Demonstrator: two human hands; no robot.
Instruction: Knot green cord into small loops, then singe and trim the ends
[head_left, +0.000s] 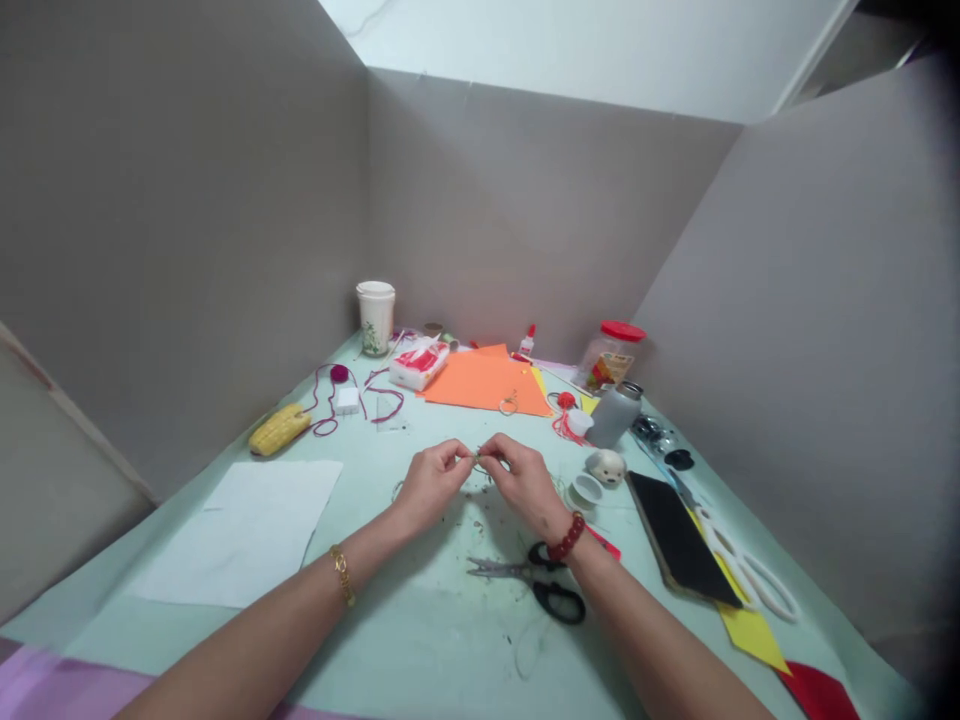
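Above the middle of the pale green table (420, 640), my left hand (433, 481) and my right hand (523, 478) meet fingertip to fingertip. Both pinch a small thin piece (478, 459), perhaps wire or cord; it is too small to name. A gold bracelet (343, 575) is on my left wrist and a red bead bracelet (566, 537) on my right. Black-handled scissors (534, 582) lie on the table just below my right wrist.
A white sheet (244, 530) lies at the left, a yellow corn-shaped object (279, 429) and purple cord (330, 400) behind it. Orange paper (487, 382), a paper cup (376, 316), a red-lidded jar (611, 355), a grey bottle (615, 412) and a black tablet (679, 540) stand around. Grey partitions enclose the table.
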